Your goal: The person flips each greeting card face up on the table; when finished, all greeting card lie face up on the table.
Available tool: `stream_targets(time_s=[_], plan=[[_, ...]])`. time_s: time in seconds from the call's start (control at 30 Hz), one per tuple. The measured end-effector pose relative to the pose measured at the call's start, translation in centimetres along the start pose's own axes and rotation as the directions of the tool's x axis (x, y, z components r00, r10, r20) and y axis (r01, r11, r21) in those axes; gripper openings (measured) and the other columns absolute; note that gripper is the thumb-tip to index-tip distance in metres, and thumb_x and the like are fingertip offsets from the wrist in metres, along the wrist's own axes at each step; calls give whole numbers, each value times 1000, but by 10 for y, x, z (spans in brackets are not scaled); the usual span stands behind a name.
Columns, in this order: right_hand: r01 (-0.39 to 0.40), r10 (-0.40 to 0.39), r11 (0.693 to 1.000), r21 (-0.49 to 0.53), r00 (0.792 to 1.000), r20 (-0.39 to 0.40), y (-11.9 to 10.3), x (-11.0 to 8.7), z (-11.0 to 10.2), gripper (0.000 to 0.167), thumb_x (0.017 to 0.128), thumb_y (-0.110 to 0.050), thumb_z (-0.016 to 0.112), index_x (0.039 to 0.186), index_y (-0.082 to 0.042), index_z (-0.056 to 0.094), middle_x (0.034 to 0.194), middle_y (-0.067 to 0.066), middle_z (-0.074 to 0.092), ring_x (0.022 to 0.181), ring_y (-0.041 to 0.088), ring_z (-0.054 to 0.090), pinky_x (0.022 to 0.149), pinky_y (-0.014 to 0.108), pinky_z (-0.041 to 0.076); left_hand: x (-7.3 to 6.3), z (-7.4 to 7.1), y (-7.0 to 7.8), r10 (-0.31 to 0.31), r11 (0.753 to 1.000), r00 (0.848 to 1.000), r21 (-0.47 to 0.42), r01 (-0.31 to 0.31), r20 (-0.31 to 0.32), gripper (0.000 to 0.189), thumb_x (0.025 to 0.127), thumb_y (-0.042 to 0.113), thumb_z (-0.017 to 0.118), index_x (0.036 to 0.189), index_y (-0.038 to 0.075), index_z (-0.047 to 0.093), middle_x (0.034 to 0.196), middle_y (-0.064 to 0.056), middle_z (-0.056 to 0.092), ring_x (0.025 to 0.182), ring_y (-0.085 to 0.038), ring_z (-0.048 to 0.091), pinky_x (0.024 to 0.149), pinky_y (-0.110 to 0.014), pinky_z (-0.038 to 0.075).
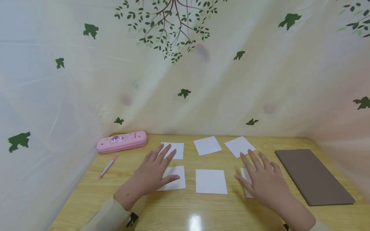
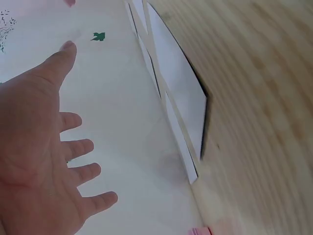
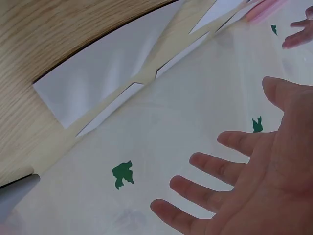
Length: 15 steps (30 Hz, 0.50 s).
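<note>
Several square white cards lie on the wooden table in two rows. My left hand (image 1: 153,173) hovers with fingers spread above the left pair, overlapping the back-left card (image 1: 177,150) and the front-left card (image 1: 177,181) in the head view. Between the hands lie the front-middle card (image 1: 211,181) and the back-middle card (image 1: 207,146), the latter slightly turned. My right hand (image 1: 266,179), fingers also spread, is over the front-right card (image 1: 245,179) and hides most of it. Its fingertips reach toward the tilted back-right card (image 1: 238,146). Both palms, seen in the wrist views, hold nothing.
A pink pencil case (image 1: 122,142) stands at the table's back left, with a pink-and-white pen (image 1: 108,166) in front of it. On the right lies a flat brown board (image 1: 313,176). A pale curtain (image 1: 185,112) with green prints hangs behind the table.
</note>
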State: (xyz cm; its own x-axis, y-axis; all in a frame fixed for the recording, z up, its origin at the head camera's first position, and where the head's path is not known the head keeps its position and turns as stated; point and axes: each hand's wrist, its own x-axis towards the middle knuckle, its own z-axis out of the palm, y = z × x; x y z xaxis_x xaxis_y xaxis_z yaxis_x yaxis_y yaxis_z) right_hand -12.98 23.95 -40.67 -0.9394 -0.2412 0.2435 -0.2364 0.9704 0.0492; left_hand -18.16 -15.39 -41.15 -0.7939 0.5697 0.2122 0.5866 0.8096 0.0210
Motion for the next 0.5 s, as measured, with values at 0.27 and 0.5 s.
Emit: stream_targets(time_s=[0.27, 0.5], plan=[[16, -14, 994, 110, 1000, -22, 9, -3, -3, 76, 99, -47, 73, 158, -6, 47, 156, 28, 53, 125, 57, 62, 87, 70, 58, 22, -5, 17, 21, 999, 999, -51, -19, 42, 87, 104, 64, 56, 169, 11, 31, 177, -13, 31, 165, -41, 27, 129, -63, 34], [-45, 27, 979, 199, 996, 88, 36, -8, -5, 74, 97, -40, 78, 152, 1, 51, 133, 27, 65, 103, 39, 73, 63, 46, 61, 59, -3, 55, 132, 991, 983, -16, -131, 130, 77, 107, 64, 49, 165, 14, 39, 168, -4, 48, 157, -31, 44, 123, -53, 46]])
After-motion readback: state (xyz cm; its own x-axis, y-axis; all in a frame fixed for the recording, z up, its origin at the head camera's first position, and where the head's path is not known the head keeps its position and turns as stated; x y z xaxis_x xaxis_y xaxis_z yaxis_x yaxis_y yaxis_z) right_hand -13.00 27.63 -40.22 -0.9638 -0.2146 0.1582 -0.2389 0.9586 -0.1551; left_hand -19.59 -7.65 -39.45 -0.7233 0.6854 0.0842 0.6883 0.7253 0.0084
